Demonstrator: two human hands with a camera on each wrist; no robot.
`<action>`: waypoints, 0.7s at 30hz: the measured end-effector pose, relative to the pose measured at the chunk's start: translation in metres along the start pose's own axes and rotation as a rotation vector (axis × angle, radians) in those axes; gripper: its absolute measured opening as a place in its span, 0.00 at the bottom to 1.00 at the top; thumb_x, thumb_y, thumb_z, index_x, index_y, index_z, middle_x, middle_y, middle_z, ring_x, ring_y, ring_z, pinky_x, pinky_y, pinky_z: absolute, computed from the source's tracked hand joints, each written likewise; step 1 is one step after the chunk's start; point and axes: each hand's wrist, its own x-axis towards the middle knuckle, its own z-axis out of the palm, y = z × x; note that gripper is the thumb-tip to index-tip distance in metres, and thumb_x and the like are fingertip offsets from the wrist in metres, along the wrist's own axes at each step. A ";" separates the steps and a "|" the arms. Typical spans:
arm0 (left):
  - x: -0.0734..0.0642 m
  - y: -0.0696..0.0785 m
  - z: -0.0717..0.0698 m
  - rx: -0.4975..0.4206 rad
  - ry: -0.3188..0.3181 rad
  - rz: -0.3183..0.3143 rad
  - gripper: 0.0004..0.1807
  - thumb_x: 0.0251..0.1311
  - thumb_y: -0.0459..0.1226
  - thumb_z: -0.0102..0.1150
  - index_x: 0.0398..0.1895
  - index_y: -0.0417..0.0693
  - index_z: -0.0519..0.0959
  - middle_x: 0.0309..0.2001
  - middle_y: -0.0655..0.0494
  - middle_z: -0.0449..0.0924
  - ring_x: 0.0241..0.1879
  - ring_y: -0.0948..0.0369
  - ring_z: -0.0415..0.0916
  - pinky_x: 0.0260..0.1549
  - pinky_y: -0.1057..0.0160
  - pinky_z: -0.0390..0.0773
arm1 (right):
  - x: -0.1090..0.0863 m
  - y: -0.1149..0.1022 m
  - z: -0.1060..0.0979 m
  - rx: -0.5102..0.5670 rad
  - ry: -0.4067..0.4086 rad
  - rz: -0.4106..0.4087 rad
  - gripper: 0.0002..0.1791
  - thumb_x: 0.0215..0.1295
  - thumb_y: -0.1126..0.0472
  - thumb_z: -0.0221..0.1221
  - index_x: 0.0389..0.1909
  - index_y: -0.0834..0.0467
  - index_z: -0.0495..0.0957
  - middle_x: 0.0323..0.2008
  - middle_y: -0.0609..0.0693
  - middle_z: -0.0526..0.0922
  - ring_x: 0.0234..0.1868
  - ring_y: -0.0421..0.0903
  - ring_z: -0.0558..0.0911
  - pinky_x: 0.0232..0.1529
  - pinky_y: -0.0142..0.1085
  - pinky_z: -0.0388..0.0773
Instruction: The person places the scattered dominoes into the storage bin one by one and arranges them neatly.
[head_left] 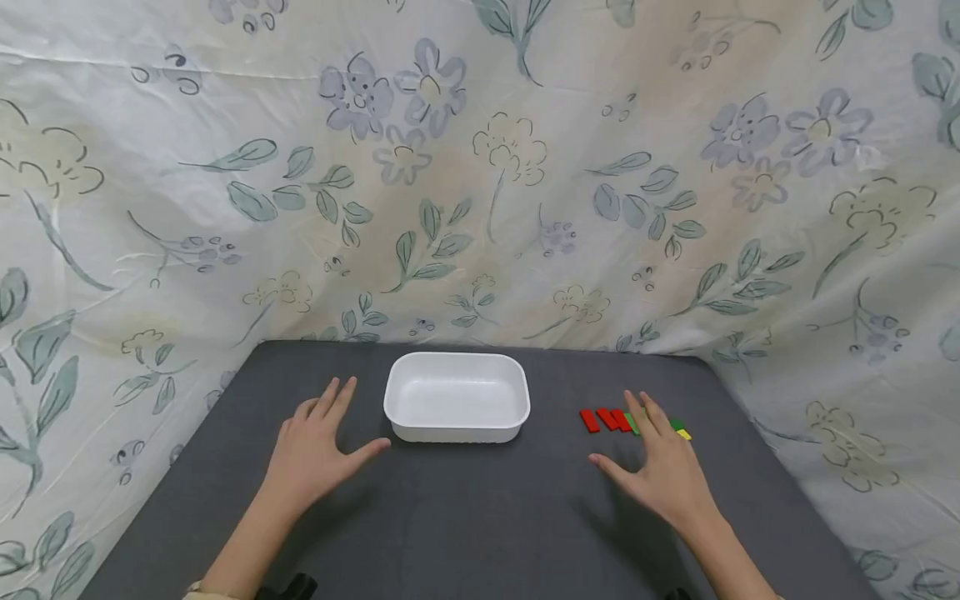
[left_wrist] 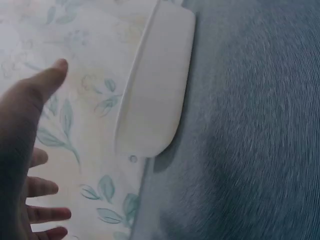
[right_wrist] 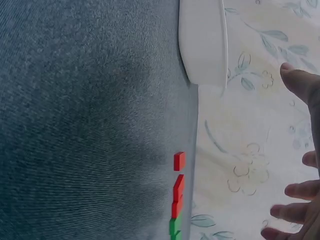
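A white rectangular plastic tray (head_left: 456, 434) stands on the dark grey table, between the two hands and a little beyond them. My left hand (head_left: 313, 450), fingers spread and holding nothing, hovers to the left of the tray with its thumb toward it. On the other side, my right hand (head_left: 660, 467) is also spread and holds nothing. It partly covers a row of small flat blocks in the head view. Red blocks (head_left: 589, 421) lie at the row's left end, then a green block (head_left: 632, 423), and a yellow block (head_left: 684, 434) shows past the fingers.
A floral cloth (head_left: 480, 208) hangs behind and along both sides of the grey table (head_left: 480, 517). Part of a black object (head_left: 300, 587) shows by the left wrist at the bottom edge. In the right wrist view, red blocks (right_wrist: 179, 161) lie near the table's far edge.
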 end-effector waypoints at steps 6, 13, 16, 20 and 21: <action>0.008 -0.002 0.016 -0.184 0.031 -0.053 0.59 0.60 0.69 0.67 0.85 0.47 0.57 0.80 0.38 0.61 0.71 0.33 0.64 0.62 0.25 0.64 | 0.000 0.011 0.009 0.070 0.067 0.001 0.56 0.59 0.36 0.75 0.82 0.55 0.63 0.74 0.67 0.69 0.57 0.69 0.83 0.53 0.77 0.69; 0.017 0.004 0.040 -0.370 0.044 -0.037 0.56 0.60 0.58 0.74 0.85 0.45 0.58 0.83 0.40 0.56 0.72 0.34 0.63 0.64 0.28 0.66 | -0.003 0.020 0.015 0.127 0.075 0.002 0.53 0.59 0.41 0.77 0.79 0.58 0.66 0.72 0.68 0.71 0.69 0.72 0.72 0.53 0.72 0.75; 0.020 0.008 0.051 -0.423 0.051 -0.040 0.55 0.61 0.56 0.75 0.85 0.46 0.58 0.84 0.42 0.52 0.67 0.37 0.69 0.60 0.32 0.71 | -0.002 0.024 0.018 0.135 0.066 0.018 0.52 0.60 0.40 0.76 0.79 0.60 0.66 0.72 0.69 0.71 0.70 0.72 0.72 0.55 0.72 0.74; 0.024 0.015 0.064 -0.454 0.047 -0.084 0.55 0.61 0.57 0.73 0.85 0.50 0.57 0.84 0.44 0.52 0.55 0.46 0.75 0.52 0.44 0.75 | -0.001 0.028 0.023 0.142 0.051 0.043 0.52 0.62 0.39 0.75 0.79 0.62 0.66 0.73 0.69 0.70 0.67 0.71 0.75 0.54 0.70 0.76; 0.025 0.016 0.067 -0.461 0.046 -0.097 0.55 0.61 0.58 0.73 0.86 0.50 0.57 0.84 0.44 0.53 0.51 0.49 0.74 0.49 0.46 0.75 | -0.001 0.030 0.024 0.146 0.050 0.049 0.52 0.62 0.39 0.74 0.79 0.62 0.66 0.73 0.69 0.70 0.66 0.70 0.77 0.53 0.69 0.76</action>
